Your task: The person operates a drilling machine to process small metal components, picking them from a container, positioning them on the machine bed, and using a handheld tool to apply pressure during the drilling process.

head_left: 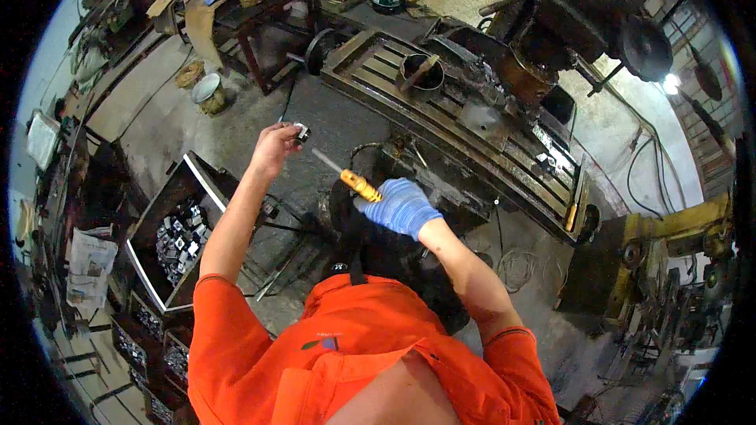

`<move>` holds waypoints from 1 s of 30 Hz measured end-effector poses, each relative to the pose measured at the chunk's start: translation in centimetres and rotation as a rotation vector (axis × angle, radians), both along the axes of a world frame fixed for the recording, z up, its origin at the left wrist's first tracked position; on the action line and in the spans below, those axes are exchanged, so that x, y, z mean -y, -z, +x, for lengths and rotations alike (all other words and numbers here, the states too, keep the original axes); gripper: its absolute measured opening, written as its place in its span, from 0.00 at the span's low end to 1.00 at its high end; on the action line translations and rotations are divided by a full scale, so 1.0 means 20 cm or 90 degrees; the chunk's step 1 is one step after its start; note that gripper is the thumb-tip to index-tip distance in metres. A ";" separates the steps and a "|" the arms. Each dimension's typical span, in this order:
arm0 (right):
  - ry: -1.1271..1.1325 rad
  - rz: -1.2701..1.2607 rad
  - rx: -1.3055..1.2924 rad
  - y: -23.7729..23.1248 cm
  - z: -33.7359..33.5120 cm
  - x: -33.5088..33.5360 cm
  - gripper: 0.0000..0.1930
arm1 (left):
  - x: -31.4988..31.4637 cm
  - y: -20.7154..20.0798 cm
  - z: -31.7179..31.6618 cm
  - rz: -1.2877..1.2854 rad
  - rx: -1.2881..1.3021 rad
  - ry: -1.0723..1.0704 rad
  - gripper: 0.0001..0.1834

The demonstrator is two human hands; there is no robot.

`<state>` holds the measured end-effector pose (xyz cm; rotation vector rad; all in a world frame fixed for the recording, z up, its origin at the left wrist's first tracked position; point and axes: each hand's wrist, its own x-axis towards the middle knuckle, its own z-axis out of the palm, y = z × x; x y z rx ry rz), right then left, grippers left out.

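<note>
Metal piece (302,134) is pinched in the fingertips of the bare left hand (276,148). The gloved right hand (403,206) is wrapped round a yellow-handled tool (361,186), whose long thin end points up and left toward the piece, near but not touching.

Small part (302,133): in the left hand (274,149), just beyond the hand tool's tip.
Hand tool (361,186): in the right hand (400,206), tip toward the left hand.
Bin (146,276): left of the left forearm; loose parts (181,240) inside.
Machine table (368,83): beyond both hands, extending right.
Pot (428,92): on the machine table.
Second tool (572,216): at the machine table's right end.
Bucket (209,94): on the floor, left of the machine table.
</note>
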<state>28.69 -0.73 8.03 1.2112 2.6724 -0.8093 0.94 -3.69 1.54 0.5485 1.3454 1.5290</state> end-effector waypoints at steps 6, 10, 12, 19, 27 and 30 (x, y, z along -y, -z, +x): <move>-0.002 -0.051 -0.003 0.01 0.05 -0.02 0.29 | -0.04 0.06 0.07 -0.028 0.012 0.066 0.04; 0.050 -0.093 -0.012 -0.05 0.17 -0.05 0.30 | -0.15 0.04 0.20 -0.030 -0.008 0.117 0.03; 0.017 -0.133 -0.009 -0.08 0.26 -0.04 0.31 | -0.21 0.02 0.27 -0.059 -0.035 0.164 0.04; 0.417 0.057 0.137 -0.19 0.92 -0.34 0.30 | -0.67 -0.08 0.73 0.164 -0.364 0.380 0.05; 0.418 0.050 0.074 -0.01 1.02 -0.65 0.28 | -1.12 -0.17 1.32 0.284 -0.944 0.295 0.09; 0.430 0.070 -0.147 -0.04 1.19 -0.57 0.27 | -1.20 -0.14 1.33 0.278 -0.967 0.288 0.10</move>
